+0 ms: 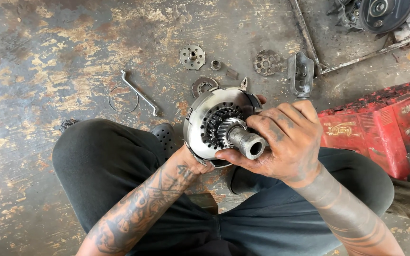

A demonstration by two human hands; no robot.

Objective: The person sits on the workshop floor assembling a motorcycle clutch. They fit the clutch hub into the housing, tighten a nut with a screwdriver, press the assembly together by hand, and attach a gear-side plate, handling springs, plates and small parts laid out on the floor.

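The right hand (288, 142) has its fingers (281, 116) curled closed around the far side of a round metal clutch assembly (214, 125), with the thumb pressed along the hollow steel shaft (248, 141) that sticks out of its middle toward the camera. The left hand (196, 163) is mostly hidden beneath the assembly, cupping its lower rim; how far its fingers close there cannot be told. The assembly is held in the air above the person's crossed legs, between both hands: a bright, shallow drum with a notched rim, a ring of dark toothed plates inside, and a helical gear at the base of the shaft. Grease darkens both hands. Beyond it, on the stained concrete floor (48, 57), lie loose parts: a bent flat wrench (139, 92), a thin wire ring (123, 99), a drilled disc (192, 57), a small bushing (215, 65), a perforated round plate (267, 62), a ringed part (204, 86) just behind the drum, and a grey cast housing (301, 72). To the right stands a red metal toolbox (380, 121), long and boxy, its lid ribbed and its side bearing worn yellow lettering. An engine (380, 14) sits at the upper right corner.
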